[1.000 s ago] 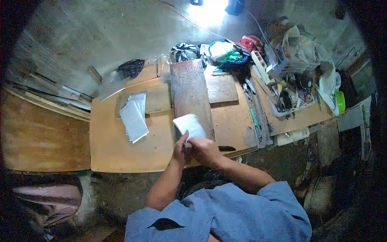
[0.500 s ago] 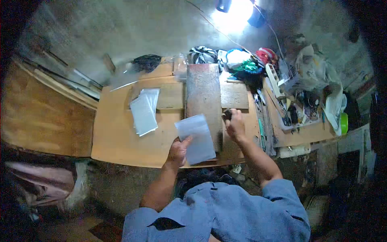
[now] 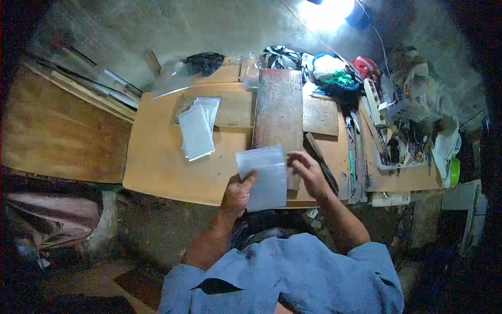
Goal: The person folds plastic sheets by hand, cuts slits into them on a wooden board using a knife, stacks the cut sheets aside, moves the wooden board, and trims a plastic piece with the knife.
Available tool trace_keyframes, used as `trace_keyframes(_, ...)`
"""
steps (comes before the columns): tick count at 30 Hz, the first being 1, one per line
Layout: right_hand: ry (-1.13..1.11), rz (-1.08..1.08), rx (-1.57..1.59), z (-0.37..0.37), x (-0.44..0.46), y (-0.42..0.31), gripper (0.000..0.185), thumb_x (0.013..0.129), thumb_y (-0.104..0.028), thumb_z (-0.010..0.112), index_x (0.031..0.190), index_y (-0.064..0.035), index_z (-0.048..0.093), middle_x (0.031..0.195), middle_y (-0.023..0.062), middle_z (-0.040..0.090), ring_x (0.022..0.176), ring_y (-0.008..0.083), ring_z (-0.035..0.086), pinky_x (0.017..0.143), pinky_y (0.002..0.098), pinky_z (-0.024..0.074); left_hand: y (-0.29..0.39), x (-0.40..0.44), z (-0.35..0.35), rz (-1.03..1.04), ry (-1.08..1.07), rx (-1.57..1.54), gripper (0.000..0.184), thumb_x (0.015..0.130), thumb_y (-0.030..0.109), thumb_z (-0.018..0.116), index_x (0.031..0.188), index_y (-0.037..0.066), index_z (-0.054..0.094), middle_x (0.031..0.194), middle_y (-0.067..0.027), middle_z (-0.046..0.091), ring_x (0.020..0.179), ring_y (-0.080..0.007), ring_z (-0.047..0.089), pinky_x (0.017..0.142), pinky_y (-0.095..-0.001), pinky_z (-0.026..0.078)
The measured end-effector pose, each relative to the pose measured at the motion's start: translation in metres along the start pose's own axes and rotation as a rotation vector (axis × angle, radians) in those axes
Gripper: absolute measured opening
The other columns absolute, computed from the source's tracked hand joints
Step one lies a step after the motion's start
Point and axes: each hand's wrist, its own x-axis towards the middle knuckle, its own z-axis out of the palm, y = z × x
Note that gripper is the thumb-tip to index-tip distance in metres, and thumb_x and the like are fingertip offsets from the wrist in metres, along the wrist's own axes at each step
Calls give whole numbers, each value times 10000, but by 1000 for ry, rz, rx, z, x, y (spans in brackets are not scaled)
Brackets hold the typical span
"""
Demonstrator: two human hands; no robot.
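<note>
My left hand grips a translucent plastic bag by its left edge, thumb on top, over the table's front edge. Whether it is one bag or a thin stack, I cannot tell. Close to the bag's upper right edge is my right hand, its fingers loosely bent and apart, holding nothing that shows. Just right of that hand, a long dark strip, perhaps wood, lies slanted on the table. A fanned pile of similar whitish bags rests on the left part of the table.
A thick wooden board runs lengthwise down the middle of the table. Along the right lie a green-handled tool and a tray of small tools. Plastic bags and cloths crowd the back under a bright lamp.
My right hand has let go of the dark strip, which now lies on the table, and has come to the bag's edge. The bag is more upright. The view has shifted slightly.
</note>
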Motion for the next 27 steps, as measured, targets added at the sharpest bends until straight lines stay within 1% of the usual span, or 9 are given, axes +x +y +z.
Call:
trace_keyframes(1, -23, -28, 123, 16, -13, -14, 273, 887, -189, 583, 1070, 13, 567, 946, 37, 618, 828, 116, 571, 755, 265, 467, -1, -1, 2, 12, 0, 0, 292, 929, 247, 535, 1099, 17, 595, 1011, -77, 637, 924, -164, 578, 842, -323, 449)
trace_keyframes(4, -56, -95, 162, 36, -26, -17, 245, 893, -181, 578, 1046, 10, 580, 929, 23, 613, 831, 102, 557, 740, 247, 456, -10, 0, 4, -45, -72, 84, 290, 932, 243, 528, 1090, 11, 601, 1018, -75, 640, 917, -158, 580, 843, -321, 448)
trace_keyframes(6, 92, 1, 255, 41, -28, -14, 221, 908, -188, 565, 1016, 3, 592, 899, 18, 616, 820, 88, 551, 723, 223, 446, -5, -3, 11, -45, -82, 130, 286, 934, 236, 526, 1082, 6, 605, 1012, -73, 644, 915, -153, 581, 843, -314, 448)
trace_keyframes(8, 110, 16, 279, 41, -29, -10, 212, 914, -188, 557, 1004, -1, 597, 886, 14, 615, 804, 81, 545, 706, 216, 438, -2, -5, 17, -42, -89, 174, 282, 935, 230, 524, 1075, 1, 609, 1007, -70, 647, 912, -148, 582, 842, -307, 448)
trace_keyframes(10, 123, 30, 301, 43, -31, -9, 206, 920, -189, 549, 992, -4, 603, 873, 10, 614, 788, 75, 539, 690, 210, 430, -4, -5, 22, 41, -92, 94, 286, 933, 230, 529, 1067, -9, 612, 990, -65, 652, 908, -141, 583, 838, -297, 449)
trace_keyframes(12, 100, 26, 402, 46, -33, -11, 201, 926, -182, 539, 990, -3, 603, 871, 3, 608, 763, 67, 525, 665, 212, 422, -6, -5, 22, -8, -108, 1, 283, 928, 230, 537, 1066, -5, 614, 992, -62, 652, 907, -139, 582, 835, -292, 450)
trace_keyframes(17, 180, -8, 390, 56, -34, -6, 179, 928, -165, 530, 997, -14, 597, 854, -12, 595, 748, 60, 503, 654, 215, 415, -17, 1, 14, -100, -116, -36, 265, 921, 226, 548, 1065, 14, 617, 1002, -47, 643, 906, -139, 580, 833, -293, 450)
trace_keyframes(22, 156, -22, 372, 58, -32, 3, 172, 932, -166, 520, 1011, -26, 582, 849, -18, 582, 749, 65, 496, 665, 216, 416, -23, 7, 12, 28, -51, -64, 252, 932, 226, 532, 1068, 31, 615, 1004, -33, 632, 905, -134, 574, 833, -306, 456)
trace_keyframes(27, 185, -35, 300, 60, -31, 1, 155, 941, -182, 500, 999, -46, 549, 841, -10, 567, 740, 67, 485, 661, 217, 407, -6, 2, 23, 21, -72, -114, 236, 934, 220, 532, 1045, 33, 624, 982, -32, 640, 893, -129, 577, 819, -302, 456)
